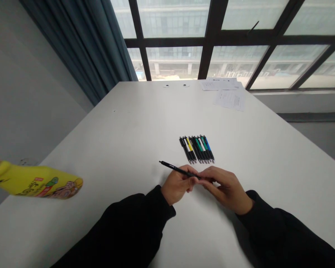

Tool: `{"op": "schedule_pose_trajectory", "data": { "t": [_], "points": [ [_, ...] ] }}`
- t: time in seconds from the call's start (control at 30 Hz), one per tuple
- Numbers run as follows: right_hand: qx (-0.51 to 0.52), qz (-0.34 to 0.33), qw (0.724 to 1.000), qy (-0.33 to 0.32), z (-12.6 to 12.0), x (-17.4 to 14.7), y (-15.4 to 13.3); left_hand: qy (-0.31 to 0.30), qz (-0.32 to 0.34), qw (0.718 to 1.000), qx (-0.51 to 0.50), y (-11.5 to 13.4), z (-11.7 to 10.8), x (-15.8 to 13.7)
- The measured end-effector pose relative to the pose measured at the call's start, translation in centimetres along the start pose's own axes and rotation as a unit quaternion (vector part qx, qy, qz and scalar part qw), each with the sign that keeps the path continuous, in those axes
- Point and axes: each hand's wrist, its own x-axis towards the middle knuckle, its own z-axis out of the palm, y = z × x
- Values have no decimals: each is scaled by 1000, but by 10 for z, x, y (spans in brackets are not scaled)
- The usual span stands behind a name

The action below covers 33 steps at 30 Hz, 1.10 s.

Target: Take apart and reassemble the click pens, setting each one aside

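A slim black pen [171,166] is held between both hands, slanting down from upper left to lower right. My left hand [178,185] grips its barrel between thumb and fingers. At the pen's lower right end, my right hand [226,188] pinches with thumb and fingertips, which hide that tip. Just beyond the hands lies a row of pens [198,149] side by side on the white table [145,126]. Their barrels are black with yellow, white, green and blue parts, and a narrow gap splits the row.
A yellow bottle [41,182] stands at the left, looking tilted in the wide view. Printed papers [229,98] lie at the table's far right corner. Two round cable holes [185,85] sit near the far edge. Behind are a blue curtain [80,41] and windows.
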Motion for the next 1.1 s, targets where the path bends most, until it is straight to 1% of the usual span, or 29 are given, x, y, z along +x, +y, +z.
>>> {"op": "schedule_pose_trajectory", "data": {
  "t": [0.07,0.13,0.2,0.27,0.33,0.37,0.47,0.53,0.63,0.7,0.8,0.9,0.97,1.03,1.1],
  "points": [
    [6,1,1000,8,0,0,-1,-18,4,999,-26,-1,2,-1],
    [18,5,1000,10,0,0,-2,-5,4,997,-81,-2,3,-1],
    [25,7,1000,10,1,0,-3,49,22,990,-129,-2,5,-1],
    [28,9,999,13,3,-1,-3,109,58,983,-132,-3,6,-1],
    [30,14,999,13,4,-1,-2,141,77,982,-96,-3,5,-3],
    [30,18,999,9,4,-2,-1,141,76,985,-70,-3,4,-6],
    [23,32,999,-14,1,-1,3,105,61,992,17,-1,-8,-15],
    [11,40,999,-34,-3,-1,8,88,55,991,89,1,-21,-22],
    [-12,52,997,-62,-13,-1,15,108,51,981,155,7,-39,-30],
    [-30,57,995,-80,-19,-2,19,106,74,959,253,11,-46,-32],
    [-72,56,990,-109,-26,-4,24,81,144,906,389,13,-48,-30],
    [-111,53,984,-128,-28,-6,28,71,206,854,472,10,-46,-26],
    [-119,57,982,-135,-28,-6,30,79,217,825,516,7,-47,-23],
    [-117,59,982,-137,-28,-6,32,79,213,810,541,4,-48,-21],
    [-116,59,982,-136,-28,-6,33,72,206,808,548,2,-50,-21]
  ]
}}
